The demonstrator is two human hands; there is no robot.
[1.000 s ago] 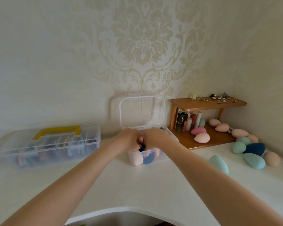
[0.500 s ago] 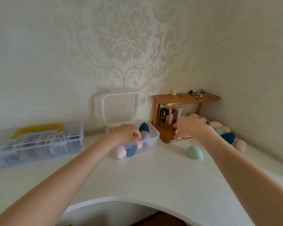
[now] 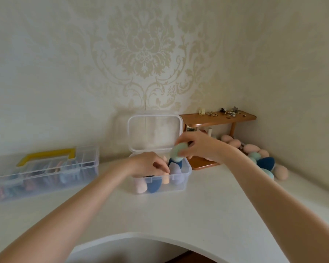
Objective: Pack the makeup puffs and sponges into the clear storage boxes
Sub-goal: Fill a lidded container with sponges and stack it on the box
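My right hand [image 3: 201, 147] has a pale green sponge [image 3: 178, 153] in its grip, thumb and fingers curled round it, and holds it just above the far right corner of the open clear box [image 3: 179, 186], which sits mid-bench in front of the wall with its lid [image 3: 154, 132] standing up behind it. My left hand [image 3: 150, 166] reaches into the box from the left side, fingers bent down among the sponges; I cannot tell whether they pinch one or only press them aside.

The box already holds a pale pink sponge [image 3: 140, 186] and a dark blue one [image 3: 153, 185] against the front wall, a peach one [image 3: 166, 179] and a lilac one [image 3: 176, 172] standing upright behind them. Room looks tight to me, so the way to do this well is to use my left fingers to push the upright ones toward the left wall and open a gap at the right corner. Then I lower the green sponge narrow end down into that gap, rather than laying it flat on top, where it would stop the lid from closing. It is soft, so I hold it lightly and let go only once it sits between its neighbours.

More loose sponges [image 3: 254, 154] wait at the far right corner of the bench, beside the wooden shelf [image 3: 217, 118]. The handled organiser [image 3: 46, 168] lies at the left edge.
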